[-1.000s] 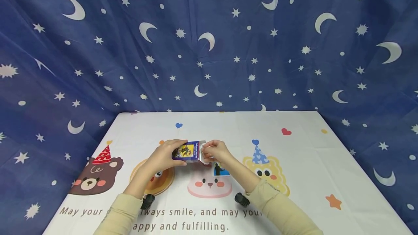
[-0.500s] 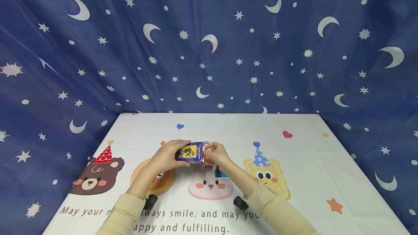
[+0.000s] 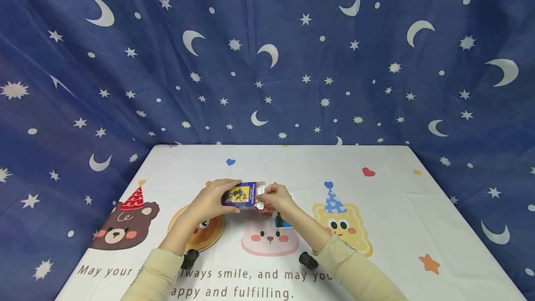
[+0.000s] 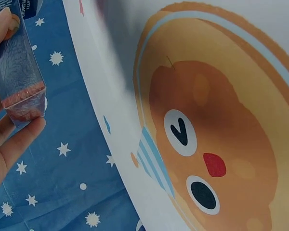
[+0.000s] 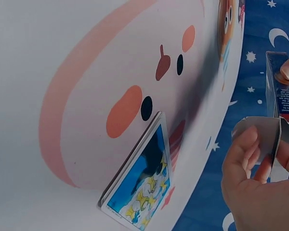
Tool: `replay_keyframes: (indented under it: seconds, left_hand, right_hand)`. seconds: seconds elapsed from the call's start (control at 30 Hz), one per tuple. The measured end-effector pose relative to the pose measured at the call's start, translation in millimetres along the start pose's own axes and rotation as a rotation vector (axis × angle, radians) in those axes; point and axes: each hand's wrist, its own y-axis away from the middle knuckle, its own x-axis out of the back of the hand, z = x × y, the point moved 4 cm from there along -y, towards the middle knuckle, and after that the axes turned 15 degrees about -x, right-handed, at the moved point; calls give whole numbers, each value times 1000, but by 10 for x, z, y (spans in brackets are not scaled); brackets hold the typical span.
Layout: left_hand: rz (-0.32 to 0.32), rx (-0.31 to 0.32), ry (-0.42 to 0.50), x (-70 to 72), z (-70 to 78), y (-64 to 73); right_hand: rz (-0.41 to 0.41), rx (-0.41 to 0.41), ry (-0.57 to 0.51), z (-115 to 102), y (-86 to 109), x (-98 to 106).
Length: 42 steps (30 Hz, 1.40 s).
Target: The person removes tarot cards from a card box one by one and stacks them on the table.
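Observation:
A blue tarot card box (image 3: 241, 194) with a yellow picture on its front is held above the table, its flapped end facing right. My left hand (image 3: 210, 199) grips it from the left, fingers over the far side and thumb on the near side. In the left wrist view, fingers wrap the clear, reddish-edged end of the box (image 4: 24, 94). My right hand (image 3: 278, 199) pinches at the box's end flap (image 5: 265, 132), which stands out from the box in the right wrist view. Below my right wrist lies a small stack of cards (image 5: 142, 180), partly hidden by the forearm in the head view.
The white tablecloth (image 3: 393, 208) carries cartoon faces and printed lettering. Black wrist cameras (image 3: 308, 261) sit at both wrists. A blue curtain (image 3: 267, 82) with moons and stars hangs behind and beside the table.
The right fingers have shifted slightly at the box's end, and more of the pale flap shows now than half a second ago. The left hand keeps its grip. The head view has shifted slightly.

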Motion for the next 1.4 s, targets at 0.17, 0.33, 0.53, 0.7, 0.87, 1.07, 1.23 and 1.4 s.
replay_keyframes:
  seconds: [0.17, 0.33, 0.53, 0.7, 0.87, 1.07, 1.23, 1.4]
  left_hand:
    - [3, 0, -3, -7, -21, 22]
    - [1, 13, 4, -9, -26, 43]
    - [4, 29, 3, -6, -37, 54]
    - [3, 41, -3, 0, -58, 62]
    - [11, 37, 0, 1, -69, 70]
    - [19, 41, 5, 18, -71, 80]
    - [17, 52, 4, 28, -83, 106]
    - [14, 56, 6, 33, -92, 136]
  right_hand:
    - [-17, -20, -32, 16, -12, 7]
    - [-49, -84, -82, 45, -14, 14]
    - [-57, -95, -111, 55, -20, 61]
    - [-50, -99, -126, 49, -18, 123]
    - [-39, -118, -132, 56, -19, 180]
    - [-32, -88, -136, 47, -5, 256]
    - [-27, -63, -127, 44, 4, 321]
    - [-14, -40, -105, 54, 21, 386]
